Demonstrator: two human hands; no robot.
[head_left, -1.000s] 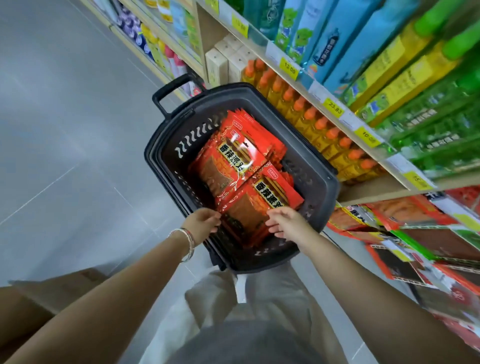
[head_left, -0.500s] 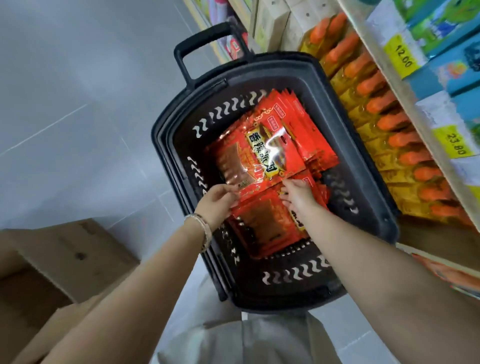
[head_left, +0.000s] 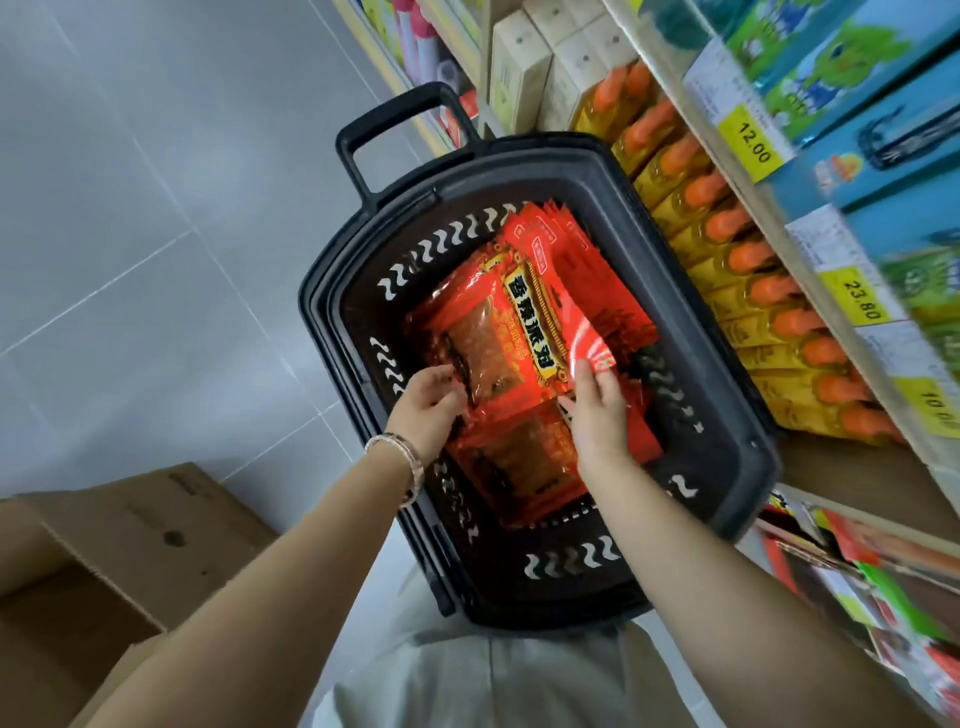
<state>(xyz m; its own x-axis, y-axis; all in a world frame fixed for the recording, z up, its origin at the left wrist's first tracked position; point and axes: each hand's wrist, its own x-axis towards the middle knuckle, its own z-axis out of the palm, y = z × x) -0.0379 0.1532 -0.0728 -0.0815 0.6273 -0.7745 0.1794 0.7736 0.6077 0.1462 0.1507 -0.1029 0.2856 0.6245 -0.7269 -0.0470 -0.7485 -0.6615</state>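
Observation:
A black plastic shopping basket (head_left: 691, 291) with a pull handle (head_left: 395, 124) stands on the floor in front of me, filled with several red snack packets. My left hand (head_left: 428, 402), with a bracelet on the wrist, pinches the near left corner of the top red packet (head_left: 498, 343). At that packet's near right corner my right hand (head_left: 597, 410) grips the edge, thumb on top. More red packets (head_left: 524, 462) lie beneath both hands, and others lean at the far end.
Store shelves run along the right, with yellow orange-capped bottles (head_left: 753, 291), yellow price tags (head_left: 753, 143) and blue-green boxes above. A lower shelf holds flat packets (head_left: 857, 587). An open cardboard box (head_left: 130, 545) sits at the left on the grey tiled floor (head_left: 130, 234).
The view has moved closer over the basket. Both hands have reached further in, from the nearer packets to the near corners of the top packet.

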